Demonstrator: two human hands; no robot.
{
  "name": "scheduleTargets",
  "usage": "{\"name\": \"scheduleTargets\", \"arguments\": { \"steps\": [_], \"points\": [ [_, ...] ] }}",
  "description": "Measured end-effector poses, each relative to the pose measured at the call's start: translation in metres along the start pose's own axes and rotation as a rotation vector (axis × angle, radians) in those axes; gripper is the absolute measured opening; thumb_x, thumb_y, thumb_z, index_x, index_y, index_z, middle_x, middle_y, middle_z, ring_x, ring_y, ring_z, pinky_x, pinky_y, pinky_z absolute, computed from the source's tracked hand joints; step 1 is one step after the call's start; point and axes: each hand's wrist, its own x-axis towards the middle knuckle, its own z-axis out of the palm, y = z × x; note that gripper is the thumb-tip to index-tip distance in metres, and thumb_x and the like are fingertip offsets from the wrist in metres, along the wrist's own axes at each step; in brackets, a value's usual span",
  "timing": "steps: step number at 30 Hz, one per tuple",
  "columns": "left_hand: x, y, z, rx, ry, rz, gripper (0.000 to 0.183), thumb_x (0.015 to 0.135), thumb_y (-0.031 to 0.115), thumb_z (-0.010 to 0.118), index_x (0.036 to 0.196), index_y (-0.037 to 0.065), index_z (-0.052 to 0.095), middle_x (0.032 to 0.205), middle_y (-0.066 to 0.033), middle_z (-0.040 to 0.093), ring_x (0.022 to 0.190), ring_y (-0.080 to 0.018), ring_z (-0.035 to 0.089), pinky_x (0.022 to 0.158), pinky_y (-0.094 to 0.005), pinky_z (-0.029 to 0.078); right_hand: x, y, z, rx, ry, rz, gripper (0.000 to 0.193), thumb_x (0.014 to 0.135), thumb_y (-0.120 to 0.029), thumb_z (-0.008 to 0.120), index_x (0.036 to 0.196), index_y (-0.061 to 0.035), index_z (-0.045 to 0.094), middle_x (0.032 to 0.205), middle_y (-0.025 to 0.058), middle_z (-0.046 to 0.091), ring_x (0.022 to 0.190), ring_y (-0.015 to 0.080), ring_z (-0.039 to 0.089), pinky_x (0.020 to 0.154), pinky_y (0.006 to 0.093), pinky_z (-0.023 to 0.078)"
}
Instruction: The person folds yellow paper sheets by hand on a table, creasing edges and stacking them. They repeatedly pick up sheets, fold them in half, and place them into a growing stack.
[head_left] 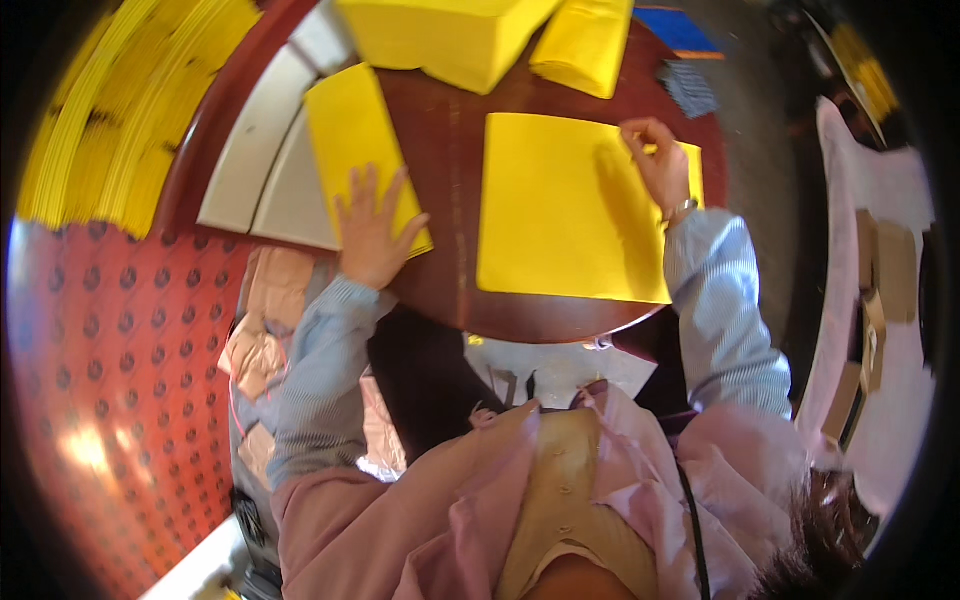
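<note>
A large square yellow sheet (560,210) lies flat on the dark red round table, and another yellow edge shows past its right side. Over its upper right corner is my right hand (660,165), fingers curled and the thumb near the index finger. Whether a bit of the sheet is pinched there is hard to see. My left hand (375,225) rests with spread fingers on the lower part of a long, narrow folded yellow piece (352,120), left of the sheet.
Yellow stacks (440,35) and a folded yellow bundle (585,45) stand at the table's far side. A grey cloth (688,88) lies at the far right edge. Tall yellow piles (130,110) rise at far left, above a red patterned surface (130,350). Cardboard boxes (885,270) sit at right.
</note>
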Motion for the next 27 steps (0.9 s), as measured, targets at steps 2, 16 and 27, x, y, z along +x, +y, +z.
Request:
{"name": "scheduleTargets", "arguments": {
  "steps": [2,16,27],
  "points": [
    [-0.001,-0.003,0.0,-0.024,-0.021,-0.008,0.076,0.102,0.052,0.064,0.167,0.023,0.035,0.174,-0.0217,0.022,0.162,-0.0445,0.014,0.124,-0.07,0.015,0.039,0.064,-0.041,-0.2,0.101,-0.013,0.032,0.102,-0.023,0.069,0.129,-0.006,0.069,0.129,0.0149,0.07,0.118,0.0309,0.069,0.1,0.0408,0.056],
    [-0.007,0.093,-0.054,-0.092,0.072,0.02,0.078,0.101,0.036,0.065,0.166,0.007,0.034,0.175,-0.0234,0.019,0.163,-0.0449,0.008,0.129,-0.0596,0.006,0.11,0.175,-0.059,-0.974,0.071,0.076,0.036,0.111,-0.036,0.058,0.144,-0.0242,0.067,0.145,0.0035,0.065,0.14,0.0259,0.054,0.116,0.0415,0.045],
    [0.011,0.248,0.033,-0.318,0.013,0.107,0.08,0.099,0.038,0.07,0.162,0.002,0.037,0.169,-0.0298,0.029,0.158,-0.051,0.021,0.126,-0.0636,0.018,0.132,0.172,-0.08,-0.413,0.221,0.122,0.029,0.089,-0.035,0.081,0.102,-0.0101,0.076,0.108,0.011,0.077,0.106,0.0357,0.071,0.096,0.0529,0.048]
  ]
}}
